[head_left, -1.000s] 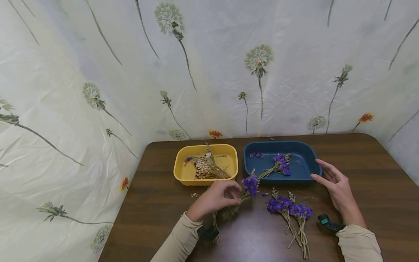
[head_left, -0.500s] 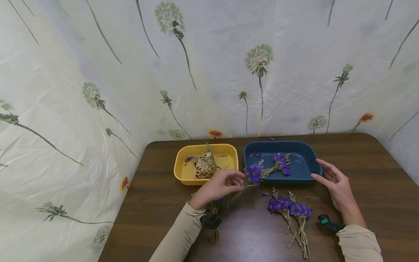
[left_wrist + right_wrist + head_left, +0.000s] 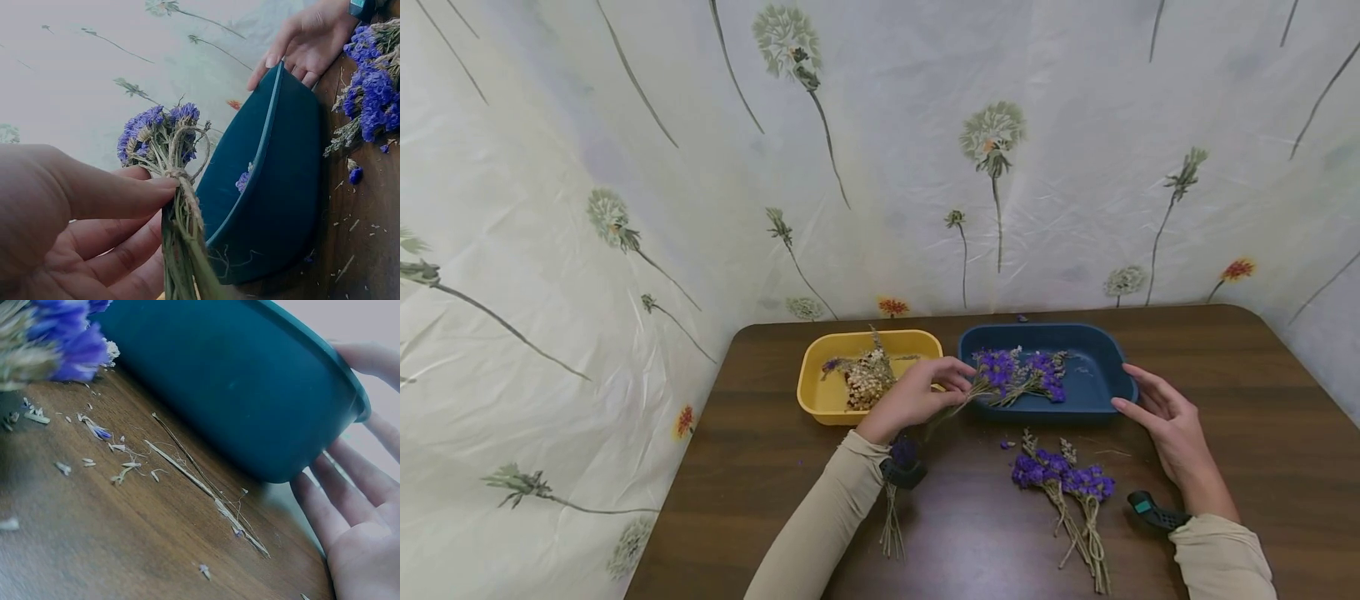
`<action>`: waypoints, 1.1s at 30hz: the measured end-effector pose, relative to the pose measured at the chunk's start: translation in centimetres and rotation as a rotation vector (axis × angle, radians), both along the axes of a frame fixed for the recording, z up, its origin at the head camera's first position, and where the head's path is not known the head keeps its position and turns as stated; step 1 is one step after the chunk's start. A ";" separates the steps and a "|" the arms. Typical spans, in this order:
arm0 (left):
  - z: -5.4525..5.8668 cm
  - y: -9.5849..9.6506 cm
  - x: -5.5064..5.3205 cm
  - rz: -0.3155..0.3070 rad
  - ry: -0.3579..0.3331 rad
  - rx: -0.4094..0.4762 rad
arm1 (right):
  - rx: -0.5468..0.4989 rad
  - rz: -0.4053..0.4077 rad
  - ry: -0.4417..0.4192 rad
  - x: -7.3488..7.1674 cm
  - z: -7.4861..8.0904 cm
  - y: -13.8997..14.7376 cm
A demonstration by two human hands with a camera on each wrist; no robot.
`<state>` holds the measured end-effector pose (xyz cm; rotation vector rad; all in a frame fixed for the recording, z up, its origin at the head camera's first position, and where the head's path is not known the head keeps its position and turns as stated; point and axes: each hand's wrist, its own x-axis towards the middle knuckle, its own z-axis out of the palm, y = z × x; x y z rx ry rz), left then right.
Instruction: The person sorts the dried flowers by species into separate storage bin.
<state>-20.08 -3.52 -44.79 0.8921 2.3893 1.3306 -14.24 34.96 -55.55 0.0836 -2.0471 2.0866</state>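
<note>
My left hand (image 3: 917,395) pinches a bunch of dried purple flowers (image 3: 178,150) by its stems, just below a twine tie. In the head view these flower heads lie over the left part of the blue tray (image 3: 1093,410), beside another purple bunch (image 3: 1045,377) lying in it. My right hand (image 3: 1165,425) touches the tray's right end with thumb and fingers spread around the outer corner. The right wrist view shows those fingers (image 3: 350,487) fairly straight along the tray wall (image 3: 219,381).
Left of the blue tray stands a yellow tray (image 3: 820,417) with pale dried flowers (image 3: 868,379). Two twine-tied purple bunches (image 3: 1063,479) lie in front. Another bunch (image 3: 891,525) lies partly under my left wrist. Plant scraps (image 3: 206,487) litter the wooden table (image 3: 1240,367).
My left hand has moved forward and right, carrying the purple flowers from in front of the trays to over the blue tray's left part. My right hand has stayed at the tray's right end.
</note>
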 end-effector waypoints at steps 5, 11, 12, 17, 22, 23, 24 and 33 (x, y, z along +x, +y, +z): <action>0.2 1.1 -0.9 -0.006 0.000 -0.013 | -0.004 0.002 -0.001 0.0 0.0 0.1; 0.9 2.9 -2.0 -0.023 -0.013 -0.011 | -0.013 0.003 0.007 0.1 0.0 0.1; 1.0 3.2 -2.2 -0.022 -0.017 -0.014 | -0.010 0.001 0.007 0.1 0.0 0.1; 1.4 4.9 -3.0 -0.005 -0.040 -0.050 | -0.015 -0.005 0.016 0.0 0.2 0.1; 1.1 6.3 -3.4 0.012 -0.074 -0.067 | -0.014 -0.009 0.009 0.2 0.1 0.1; 1.0 6.6 -3.5 0.015 -0.075 -0.069 | -0.008 -0.011 0.004 0.2 0.1 0.0; 0.9 6.8 -3.5 0.020 -0.078 -0.073 | -0.003 -0.013 0.001 0.2 0.0 0.0; 0.3 8.7 -4.3 0.047 -0.055 -0.133 | 0.012 -0.009 0.009 0.0 -0.1 0.0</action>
